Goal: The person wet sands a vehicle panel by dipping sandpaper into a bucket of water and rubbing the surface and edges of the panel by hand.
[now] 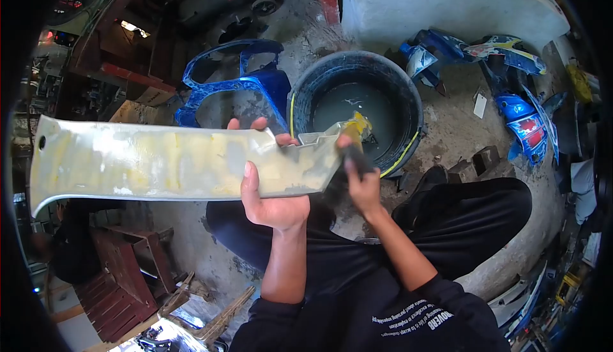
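From here, my left hand point(279, 211) grips the long panel point(147, 163), its end over the bucket point(400, 90); my right hand point(365, 191) pinches a blurred dark pad point(359, 161); yellow patches suggest partial, uneven finishing.

1. The bucket point(311, 73) stands on the floor point(454, 138) beyond the person's folded legs point(488, 208), with water point(332, 109) in it.
2. The frame point(276, 88) lies just left of the bucket.
3. Behind the bucket, towards the right, is the wall point(440, 7).
4. Scattered body parts point(531, 128) lie right of the bucket, with the tag point(480, 105) between.
5. The bench point(121, 288) is left of the legs.
6. The long panel point(147, 160), in the left hand point(274, 206), extends leftwards; its right end is over the bucket's near side.
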Demonstrator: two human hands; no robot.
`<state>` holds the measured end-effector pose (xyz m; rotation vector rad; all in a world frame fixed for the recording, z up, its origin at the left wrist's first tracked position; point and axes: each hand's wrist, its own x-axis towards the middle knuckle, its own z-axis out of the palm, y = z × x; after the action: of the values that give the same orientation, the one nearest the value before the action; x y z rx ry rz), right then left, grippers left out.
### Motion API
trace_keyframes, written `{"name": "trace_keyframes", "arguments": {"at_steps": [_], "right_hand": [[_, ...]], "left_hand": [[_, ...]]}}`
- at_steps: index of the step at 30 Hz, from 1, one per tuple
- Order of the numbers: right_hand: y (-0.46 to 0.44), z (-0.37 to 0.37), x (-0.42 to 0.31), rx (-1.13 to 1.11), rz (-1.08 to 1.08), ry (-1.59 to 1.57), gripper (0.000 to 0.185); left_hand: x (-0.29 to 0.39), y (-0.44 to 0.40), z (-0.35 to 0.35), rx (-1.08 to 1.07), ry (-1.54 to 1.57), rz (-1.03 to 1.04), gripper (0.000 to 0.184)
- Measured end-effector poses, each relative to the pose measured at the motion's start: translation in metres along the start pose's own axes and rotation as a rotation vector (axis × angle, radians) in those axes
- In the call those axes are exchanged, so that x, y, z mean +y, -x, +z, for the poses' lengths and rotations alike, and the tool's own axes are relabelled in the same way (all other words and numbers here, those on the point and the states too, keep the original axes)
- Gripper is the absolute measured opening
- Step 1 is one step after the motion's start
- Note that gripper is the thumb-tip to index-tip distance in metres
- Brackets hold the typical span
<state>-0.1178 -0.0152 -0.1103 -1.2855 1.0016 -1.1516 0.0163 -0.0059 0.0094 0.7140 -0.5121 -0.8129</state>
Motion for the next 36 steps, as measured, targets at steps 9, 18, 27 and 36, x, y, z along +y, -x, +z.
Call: {"name": "trace_keyframes", "arguments": {"at_steps": [9, 18, 27, 36], "right_hand": [[0.023, 0.008, -0.018, -0.089, -0.334, 0.073, 0.043], [0.05, 0.026, -0.038, -0.022, -0.32, 0.019, 0.042], [0.039, 0.022, -0.01, 0.04, -0.292, 0.043, 0.046], [0.039, 0.018, -0.024, -0.025, -0.365, 0.08, 0.041]], "left_hand": [[0.0, -0.001, 0.003, -0.034, 0.001, -0.009, 0.067], [-0.004, 0.003, 0.005, 0.033, -0.001, 0.023, 0.064], [-0.005, 0.004, 0.001, 0.123, 0.0, 0.072, 0.06], [-0.006, 0.002, 0.003, 0.144, 0.004, 0.08, 0.06]]}}
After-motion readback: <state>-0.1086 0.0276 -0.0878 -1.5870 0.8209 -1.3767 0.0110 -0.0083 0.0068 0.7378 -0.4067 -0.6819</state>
